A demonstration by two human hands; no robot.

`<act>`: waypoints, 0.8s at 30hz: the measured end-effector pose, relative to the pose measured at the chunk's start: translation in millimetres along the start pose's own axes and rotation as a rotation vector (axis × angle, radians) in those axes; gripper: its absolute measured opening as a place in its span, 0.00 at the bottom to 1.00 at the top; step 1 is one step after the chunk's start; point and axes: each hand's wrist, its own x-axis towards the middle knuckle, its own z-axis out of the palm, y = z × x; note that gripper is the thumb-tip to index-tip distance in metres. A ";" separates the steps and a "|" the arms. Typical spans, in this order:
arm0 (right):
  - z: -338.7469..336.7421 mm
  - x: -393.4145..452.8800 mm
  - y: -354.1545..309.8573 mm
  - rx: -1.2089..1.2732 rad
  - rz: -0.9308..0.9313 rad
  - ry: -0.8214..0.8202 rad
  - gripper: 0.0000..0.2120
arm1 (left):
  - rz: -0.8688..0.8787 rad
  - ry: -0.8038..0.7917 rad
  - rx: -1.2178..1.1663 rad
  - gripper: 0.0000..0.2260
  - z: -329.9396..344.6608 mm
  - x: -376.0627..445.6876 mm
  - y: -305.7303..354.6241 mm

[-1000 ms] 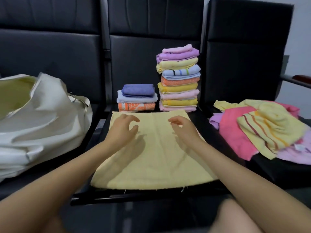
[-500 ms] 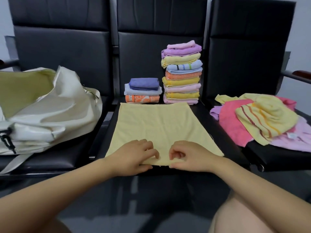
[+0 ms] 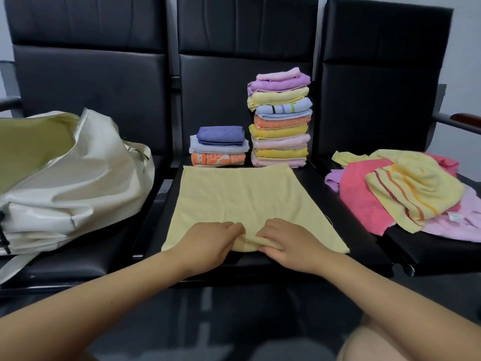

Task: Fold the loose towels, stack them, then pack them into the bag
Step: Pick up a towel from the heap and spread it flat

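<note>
Both hands (image 3: 263, 243) side by side, fingers (image 3: 234, 228) pinching

I take this for a waiting room or office lobby. I see a row of joined black padded seats (image 3: 247, 74) with high backs, the kind set in linked benches. At the row's right end a metal armrest with a wooden top (image 3: 466, 118) juts out, and behind it stands a plain pale wall (image 3: 468, 61).

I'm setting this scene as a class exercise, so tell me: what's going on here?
A person folds towels on black seats. The left hand and right hand pinch the near edge of a flat pale yellow towel. Two folded stacks stand behind it, loose towels lie to the right, and the open white bag waits left.
</note>
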 end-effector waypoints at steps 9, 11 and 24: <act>-11.3 10.1 9.5 0.055 0.100 0.082 0.08 | -0.003 -0.138 0.178 0.34 -12.6 20.3 -24.9; -13.6 9.8 7.9 0.063 0.111 0.135 0.09 | 0.003 -0.159 0.168 0.23 -19.5 21.9 -23.4; -18.6 5.3 9.3 -0.045 0.152 -0.066 0.12 | -0.093 -0.064 -0.381 0.20 -29.0 15.8 -32.6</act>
